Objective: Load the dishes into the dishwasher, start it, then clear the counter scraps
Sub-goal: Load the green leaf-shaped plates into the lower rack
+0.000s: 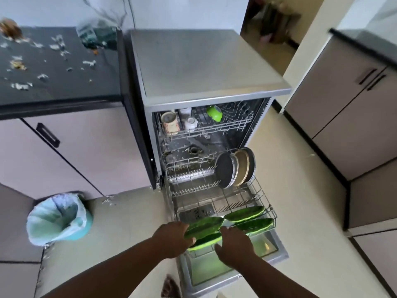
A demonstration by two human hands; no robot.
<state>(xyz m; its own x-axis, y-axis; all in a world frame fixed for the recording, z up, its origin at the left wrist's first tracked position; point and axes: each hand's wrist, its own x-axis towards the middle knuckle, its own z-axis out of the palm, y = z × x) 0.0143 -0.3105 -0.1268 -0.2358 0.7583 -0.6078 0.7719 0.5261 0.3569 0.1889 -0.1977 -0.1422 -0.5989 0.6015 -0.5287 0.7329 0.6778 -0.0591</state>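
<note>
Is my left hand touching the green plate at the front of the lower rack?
Touching. The head view shows the left hand with its fingers on the rim of the near green plate, with no gap between them.

Both hands (171, 239) (234, 241) at lower rack (261, 195) front on plates (204, 227); more plates (245, 214) right, pans (235, 166) behind, bin (58, 218) far left, counter scraps (43, 61) beyond.

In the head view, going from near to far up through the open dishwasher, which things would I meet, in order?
Green leaf-shaped plates at the lower rack's front, then round metal plates standing on edge at the rack's back, then the bright green bowl in the upper rack, then the dishwasher's flat grey top.
</note>
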